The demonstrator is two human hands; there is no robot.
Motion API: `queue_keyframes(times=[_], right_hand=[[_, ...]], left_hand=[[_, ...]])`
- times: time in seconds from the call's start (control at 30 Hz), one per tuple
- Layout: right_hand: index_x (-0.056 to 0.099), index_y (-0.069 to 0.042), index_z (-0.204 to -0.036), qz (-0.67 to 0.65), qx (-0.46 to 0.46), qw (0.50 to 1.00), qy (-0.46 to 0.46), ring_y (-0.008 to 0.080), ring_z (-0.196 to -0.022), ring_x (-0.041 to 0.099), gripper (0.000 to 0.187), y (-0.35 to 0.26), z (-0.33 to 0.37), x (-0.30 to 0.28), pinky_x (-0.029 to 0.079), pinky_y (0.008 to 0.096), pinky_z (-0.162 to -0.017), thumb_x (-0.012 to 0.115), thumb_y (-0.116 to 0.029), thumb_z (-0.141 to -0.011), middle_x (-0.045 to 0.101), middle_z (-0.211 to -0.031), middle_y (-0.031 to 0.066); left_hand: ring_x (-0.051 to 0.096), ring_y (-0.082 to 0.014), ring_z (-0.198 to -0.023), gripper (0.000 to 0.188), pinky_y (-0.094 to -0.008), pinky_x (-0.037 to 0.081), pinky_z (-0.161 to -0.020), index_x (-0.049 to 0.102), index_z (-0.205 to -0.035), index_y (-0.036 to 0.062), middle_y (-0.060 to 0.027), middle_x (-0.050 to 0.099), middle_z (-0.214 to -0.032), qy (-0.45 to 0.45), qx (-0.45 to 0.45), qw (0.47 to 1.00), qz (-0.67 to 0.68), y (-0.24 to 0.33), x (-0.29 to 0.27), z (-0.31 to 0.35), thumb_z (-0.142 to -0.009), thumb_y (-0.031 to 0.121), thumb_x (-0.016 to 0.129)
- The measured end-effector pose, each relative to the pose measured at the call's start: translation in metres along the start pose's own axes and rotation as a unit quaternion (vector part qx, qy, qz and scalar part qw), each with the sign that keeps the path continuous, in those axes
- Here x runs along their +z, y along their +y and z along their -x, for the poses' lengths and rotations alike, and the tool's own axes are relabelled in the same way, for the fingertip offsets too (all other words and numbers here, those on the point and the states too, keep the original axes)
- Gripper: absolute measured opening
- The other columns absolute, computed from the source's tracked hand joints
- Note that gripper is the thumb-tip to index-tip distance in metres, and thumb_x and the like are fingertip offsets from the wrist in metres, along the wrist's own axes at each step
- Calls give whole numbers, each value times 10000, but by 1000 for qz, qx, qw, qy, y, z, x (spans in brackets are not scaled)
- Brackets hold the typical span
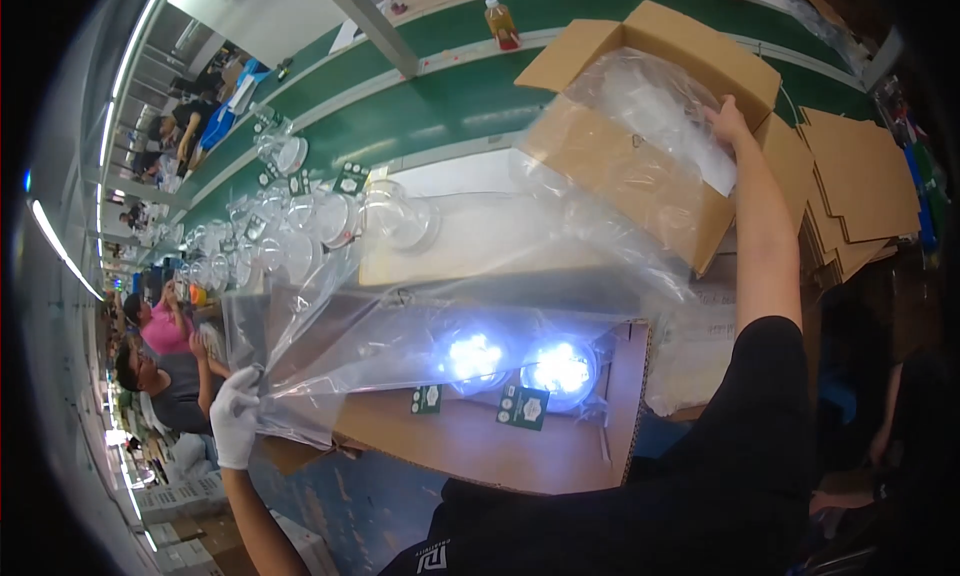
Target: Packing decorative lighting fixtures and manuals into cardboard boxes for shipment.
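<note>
My left hand (235, 416), in a white glove, is closed on the gathered edge of a large clear plastic bag (350, 361). The bag stretches rightward toward an open cardboard box (590, 141). At that box's far right side, my bare right hand (728, 124) has its fingers bent at the clear plastic lining, over white wrapped contents (665, 116). Part of those fingers is hidden. Below the stretched plastic, two lit round lamps (472, 358) glow blue-white in a shallow cardboard tray (590, 456). Green cards (522, 408) hang beside them.
Several clear glass-like lamps (290, 236) with green cards crowd the bench at left. Flattened cardboard (860, 176) is stacked at right. A bottle of amber drink (502, 24) stands on the green conveyor (440, 116). Other people (165, 376) are at far left.
</note>
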State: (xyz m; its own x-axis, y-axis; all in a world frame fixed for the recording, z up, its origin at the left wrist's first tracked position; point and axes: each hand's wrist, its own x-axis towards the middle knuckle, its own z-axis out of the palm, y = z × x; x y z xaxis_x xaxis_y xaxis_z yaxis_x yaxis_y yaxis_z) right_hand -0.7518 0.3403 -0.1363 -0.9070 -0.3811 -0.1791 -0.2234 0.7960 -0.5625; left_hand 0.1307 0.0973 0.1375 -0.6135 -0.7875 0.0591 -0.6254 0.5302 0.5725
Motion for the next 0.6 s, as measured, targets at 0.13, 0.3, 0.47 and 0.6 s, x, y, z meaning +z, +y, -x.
queue_keyframes(times=[0.13, 0.3, 0.47, 0.6], right_hand=[[375, -11, -1461, 96, -130, 965, 206, 409, -1292, 500, 788, -5, 9, -14, 431, 432, -1060, 725, -413, -880, 505, -1412, 249], [639, -130, -1247, -1, -572, 816, 89, 358, -1275, 511, 458, -132, 183, 34, 413, 414, -1078, 722, -351, -854, 530, -1394, 125], [651, -87, -1077, 28, -354, 933, -55, 388, -1001, 607, 251, -100, 134, 28, 505, 415, -887, 670, -203, -856, 637, -1142, 181], [638, -20, -1005, 99, -212, 915, 327, 411, -1004, 622, 150, -30, 33, -15, 519, 443, -872, 617, -77, -868, 632, -1055, 184]], left_hand=[[607, -311, -1212, 221, -343, 469, -1016, 564, -797, -26, -221, 609, -1292, -62, 53, 996, -47, -13, 4, -34, -691, -203, 641], [620, -281, -1196, 198, -330, 465, -1013, 574, -784, -27, -208, 608, -1310, -42, -22, 998, -35, -12, -3, -19, -706, -192, 649], [635, -286, -1173, 176, -341, 466, -1024, 563, -777, -34, -214, 613, -1307, -29, -22, 999, -16, -32, -5, -17, -717, -176, 647], [613, -270, -1197, 153, -327, 462, -1013, 554, -773, -39, -205, 592, -1337, -23, 0, 999, -47, -59, -20, -5, -721, -172, 610]])
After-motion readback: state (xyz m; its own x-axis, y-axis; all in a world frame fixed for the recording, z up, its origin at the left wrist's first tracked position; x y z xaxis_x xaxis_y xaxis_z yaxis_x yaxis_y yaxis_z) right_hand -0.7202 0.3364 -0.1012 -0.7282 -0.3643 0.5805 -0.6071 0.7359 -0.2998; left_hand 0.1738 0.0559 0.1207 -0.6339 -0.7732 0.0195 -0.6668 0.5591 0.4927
